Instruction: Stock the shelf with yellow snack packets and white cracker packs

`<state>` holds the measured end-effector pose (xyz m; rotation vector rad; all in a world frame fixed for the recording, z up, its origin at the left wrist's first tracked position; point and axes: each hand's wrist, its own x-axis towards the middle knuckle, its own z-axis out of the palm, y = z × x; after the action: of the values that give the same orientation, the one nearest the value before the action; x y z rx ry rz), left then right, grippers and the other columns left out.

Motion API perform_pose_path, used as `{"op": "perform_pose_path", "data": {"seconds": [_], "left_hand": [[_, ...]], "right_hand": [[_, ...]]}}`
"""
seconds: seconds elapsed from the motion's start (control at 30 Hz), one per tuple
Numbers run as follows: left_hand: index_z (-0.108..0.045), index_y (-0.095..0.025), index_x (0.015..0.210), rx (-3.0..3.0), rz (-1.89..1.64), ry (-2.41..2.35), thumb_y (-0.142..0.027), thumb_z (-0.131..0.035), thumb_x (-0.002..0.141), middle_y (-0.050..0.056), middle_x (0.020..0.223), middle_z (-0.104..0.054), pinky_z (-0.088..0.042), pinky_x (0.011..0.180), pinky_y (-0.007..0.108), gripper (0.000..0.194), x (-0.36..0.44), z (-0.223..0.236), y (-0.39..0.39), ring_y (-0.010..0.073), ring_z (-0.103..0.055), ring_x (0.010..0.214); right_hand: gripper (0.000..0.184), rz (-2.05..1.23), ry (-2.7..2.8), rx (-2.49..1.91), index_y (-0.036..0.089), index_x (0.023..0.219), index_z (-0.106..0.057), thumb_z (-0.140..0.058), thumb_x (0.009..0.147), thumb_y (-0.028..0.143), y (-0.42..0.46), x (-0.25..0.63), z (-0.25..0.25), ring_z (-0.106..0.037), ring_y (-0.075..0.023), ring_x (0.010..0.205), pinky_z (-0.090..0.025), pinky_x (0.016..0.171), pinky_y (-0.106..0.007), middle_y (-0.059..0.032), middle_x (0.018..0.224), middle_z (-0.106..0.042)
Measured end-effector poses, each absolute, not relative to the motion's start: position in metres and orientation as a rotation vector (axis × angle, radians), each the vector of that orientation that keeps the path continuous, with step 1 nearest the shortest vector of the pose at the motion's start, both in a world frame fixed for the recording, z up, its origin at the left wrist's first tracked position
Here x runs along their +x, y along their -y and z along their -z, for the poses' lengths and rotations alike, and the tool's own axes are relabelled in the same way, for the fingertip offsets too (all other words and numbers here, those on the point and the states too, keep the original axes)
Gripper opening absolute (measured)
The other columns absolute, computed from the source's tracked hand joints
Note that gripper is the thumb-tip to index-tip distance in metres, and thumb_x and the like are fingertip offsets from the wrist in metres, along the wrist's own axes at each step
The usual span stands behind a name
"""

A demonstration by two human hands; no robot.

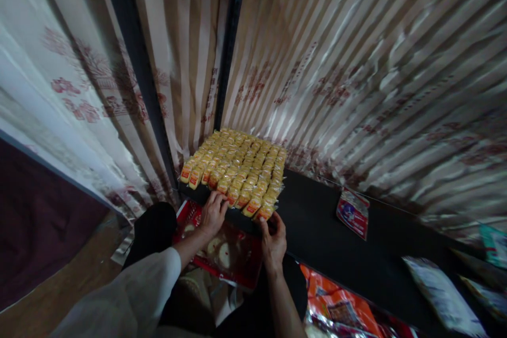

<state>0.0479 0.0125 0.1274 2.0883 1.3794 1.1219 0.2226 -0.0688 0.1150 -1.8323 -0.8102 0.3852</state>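
Small yellow snack packets (241, 169) in clear wrappers, with orange-red labels, stand in tight rows on a black shelf (312, 211). My left hand (214, 214) is at the front edge of the rows, its bent fingertips against the packets and its fingers slightly apart. At the front right corner, my right hand (274, 237) has thumb and fingers around the end yellow snack packet (264, 213). The undersides of the fingers are partly hidden on both hands.
Below the shelf sits a red basket (241, 277) with round pale items inside. A red and silver packet (353, 213) lies farther right, then a white packet (443, 296). Orange bags (340, 306) are lower down. Dark posts (229, 37) and printed pleated sheeting (356, 63) stand behind.
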Motion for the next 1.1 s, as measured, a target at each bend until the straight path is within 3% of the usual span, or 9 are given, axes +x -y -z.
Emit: {"op": "perform_pose_path", "data": {"seconds": [0.1,0.27,0.4,0.53,0.9,1.1], "left_hand": [[-0.053,-0.019,0.093,2.013,-1.213,-1.409,-0.022,-0.049,0.087,0.004,0.095,-0.052,-0.050,0.083,0.031,0.007,0.044,-0.126,-0.010,0.0162,-0.058,0.088],[-0.049,-0.017,0.110,1.916,-1.305,-1.457,-0.021,-0.052,0.086,0.010,0.112,-0.048,-0.050,0.088,0.035,0.025,0.040,-0.123,-0.009,0.0180,-0.058,0.096],[-0.050,-0.016,0.110,1.988,-1.232,-1.351,-0.019,-0.049,0.086,0.011,0.115,-0.048,-0.045,0.098,0.036,0.024,0.038,-0.124,-0.012,0.0202,-0.052,0.111],[-0.051,-0.015,0.114,1.944,-1.270,-1.429,-0.018,-0.044,0.089,0.011,0.119,-0.048,-0.043,0.101,0.038,0.026,0.026,-0.128,-0.013,0.0202,-0.050,0.115],[-0.038,-0.009,0.134,1.843,-1.371,-1.703,-0.014,-0.038,0.088,0.018,0.132,-0.040,-0.037,0.106,0.045,0.046,-0.021,-0.105,-0.042,0.0257,-0.039,0.128],[-0.037,-0.015,0.138,1.900,-1.218,-1.684,-0.012,-0.040,0.088,0.015,0.150,-0.026,-0.030,0.110,0.045,0.051,-0.024,-0.086,-0.049,0.0261,-0.024,0.139]], "right_hand": [[0.065,-0.327,0.774,-1.809,0.013,0.119,-0.054,-0.058,0.074,0.058,0.072,0.221,-0.118,-0.058,-0.0256,0.101,-0.046,0.087,-0.038,-0.0143,0.114,-0.058],[0.053,-0.109,0.768,-1.812,0.013,0.105,-0.059,-0.054,0.077,0.058,0.083,0.208,-0.130,-0.057,-0.0253,0.095,-0.046,0.085,-0.040,-0.0130,0.101,-0.059],[0.035,-0.045,1.032,-1.733,0.016,0.096,-0.060,-0.049,0.085,0.048,0.082,0.183,-0.140,-0.058,-0.0223,0.091,-0.046,0.085,-0.038,-0.0100,0.094,-0.061],[0.026,-0.052,1.278,-1.612,0.018,0.100,-0.062,-0.046,0.090,0.036,0.064,0.157,-0.149,-0.059,-0.0205,0.092,-0.046,0.087,-0.039,-0.0091,0.095,-0.064],[0.028,0.001,1.891,-1.470,0.021,0.108,-0.067,-0.046,0.091,0.019,-0.033,0.093,-0.191,-0.053,-0.0201,0.095,-0.044,0.086,-0.034,-0.0052,0.102,-0.069],[0.027,0.009,2.140,-1.623,0.025,0.109,-0.067,-0.049,0.089,0.020,-0.058,0.067,-0.198,-0.046,-0.0250,0.104,-0.037,0.089,-0.039,-0.0032,0.111,-0.068]]}}
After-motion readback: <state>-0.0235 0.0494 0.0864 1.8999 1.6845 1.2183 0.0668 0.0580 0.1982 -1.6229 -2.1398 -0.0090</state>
